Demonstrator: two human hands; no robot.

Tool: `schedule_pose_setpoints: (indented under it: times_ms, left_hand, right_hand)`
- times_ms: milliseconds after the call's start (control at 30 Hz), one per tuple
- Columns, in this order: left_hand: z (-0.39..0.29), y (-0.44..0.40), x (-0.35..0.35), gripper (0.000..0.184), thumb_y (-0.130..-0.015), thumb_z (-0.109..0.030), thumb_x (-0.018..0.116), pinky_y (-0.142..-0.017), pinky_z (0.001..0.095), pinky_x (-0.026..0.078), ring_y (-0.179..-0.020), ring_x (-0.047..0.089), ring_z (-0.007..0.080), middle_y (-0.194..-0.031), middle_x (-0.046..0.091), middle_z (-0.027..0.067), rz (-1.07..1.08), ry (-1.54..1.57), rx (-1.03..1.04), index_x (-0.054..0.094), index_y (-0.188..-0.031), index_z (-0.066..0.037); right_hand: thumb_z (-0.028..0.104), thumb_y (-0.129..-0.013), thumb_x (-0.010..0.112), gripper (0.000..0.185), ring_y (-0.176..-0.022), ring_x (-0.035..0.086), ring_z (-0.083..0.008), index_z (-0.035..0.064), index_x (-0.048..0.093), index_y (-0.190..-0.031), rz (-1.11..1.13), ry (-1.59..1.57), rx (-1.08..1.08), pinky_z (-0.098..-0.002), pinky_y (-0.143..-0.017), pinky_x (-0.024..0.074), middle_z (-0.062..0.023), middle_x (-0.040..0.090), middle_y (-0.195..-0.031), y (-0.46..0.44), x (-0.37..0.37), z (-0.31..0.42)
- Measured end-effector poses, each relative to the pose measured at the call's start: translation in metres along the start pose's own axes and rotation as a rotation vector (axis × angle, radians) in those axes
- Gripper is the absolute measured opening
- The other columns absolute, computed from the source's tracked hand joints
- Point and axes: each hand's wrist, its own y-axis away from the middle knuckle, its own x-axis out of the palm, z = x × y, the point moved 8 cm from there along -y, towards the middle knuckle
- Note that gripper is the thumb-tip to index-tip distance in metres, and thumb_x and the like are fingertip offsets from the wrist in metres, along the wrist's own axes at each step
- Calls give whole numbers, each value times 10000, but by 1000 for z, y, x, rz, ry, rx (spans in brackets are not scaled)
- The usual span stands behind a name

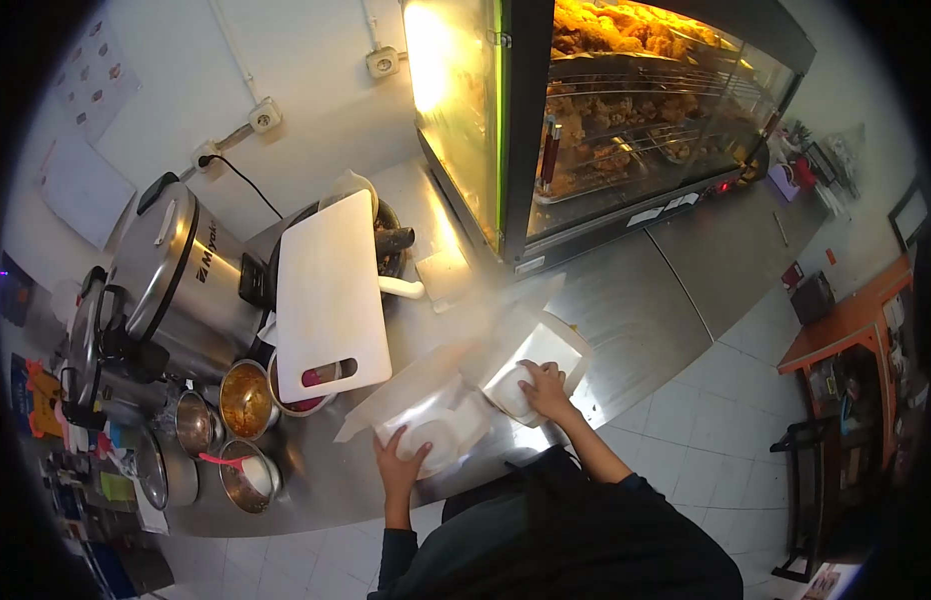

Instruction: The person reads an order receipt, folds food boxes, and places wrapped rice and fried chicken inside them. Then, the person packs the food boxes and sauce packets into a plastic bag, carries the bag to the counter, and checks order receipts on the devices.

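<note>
Two pale, translucent-looking paper sheets lie on the steel counter in front of me. On the left paper sheet [371, 408] sits a round white thing [433, 443]; my left hand [397, 468] grips its near left edge, thumb apart from the fingers. My right hand [549, 392] curls over another round white thing [510, 388] on the right paper sheet [558, 337]. Whether these round things are rice mounds or small bowls I cannot tell. Haze blurs the area above the papers.
Left of the papers, a white cutting board [331, 290] rests across pots and bowls. A big steel rice cooker [191, 270] stands behind metal bowls, one holding orange-brown sauce [248, 400]. A lit display warmer [636, 120] with fried chicken occupies the back of the steel counter [626, 330].
</note>
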Motion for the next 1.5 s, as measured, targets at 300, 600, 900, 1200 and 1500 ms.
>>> schedule_pose_setpoints:
  times_ms: [300, 600, 900, 1200, 1500]
  left_hand:
    - [-120, -9, 102, 888, -466, -524, 731, -884, 394, 388, -1101, 398, 424, -1282, 163, 348, 330, -289, 79, 464, -1175, -60]
    - [-205, -62, 221, 826, -455, -432, 762, -820, 430, 430, -1020, 456, 447, -1302, 95, 340, 438, -364, 198, 465, -1151, -101]
    - [-233, -77, 216, 772, -528, -331, 744, -786, 438, 450, -1010, 474, 394, -1287, 207, 258, 251, -266, 80, 401, -1172, -80]
    - [-223, -81, 170, 569, -724, -286, 647, -812, 358, 441, -1020, 480, 348, -1242, 337, 196, 70, 318, 312, 396, -1191, -80]
    - [-10, -69, 23, 272, -827, -250, 536, -636, 251, 468, -784, 576, 164, -948, 551, 62, -525, 1602, -393, 459, -1035, -94]
  right_hand:
    - [274, -770, 534, 484, -1006, 354, -384, 123, 400, -1210, -164, 66, 120, -484, -860, 296, -249, 352, -1126, -25, -71, -81]
    - [332, -746, 553, 557, -1206, 73, -493, 152, 376, -1242, -50, 394, 242, -653, -891, 163, -236, 149, -1324, -54, -139, -101]
    - [126, -730, 549, 467, -1204, 69, -493, 168, 457, -1186, -55, 361, 185, -680, -861, 207, -126, 153, -1349, -83, -169, -116]
    - [173, -728, 586, 462, -1227, 76, -457, 156, 453, -1170, -121, 420, 336, -674, -873, 195, -99, 182, -1347, -133, -188, -163]
    - [234, -738, 546, 496, -1247, 118, -384, 144, 392, -1201, -653, 304, -3, -618, -944, 111, -145, 254, -1306, -90, -206, -47]
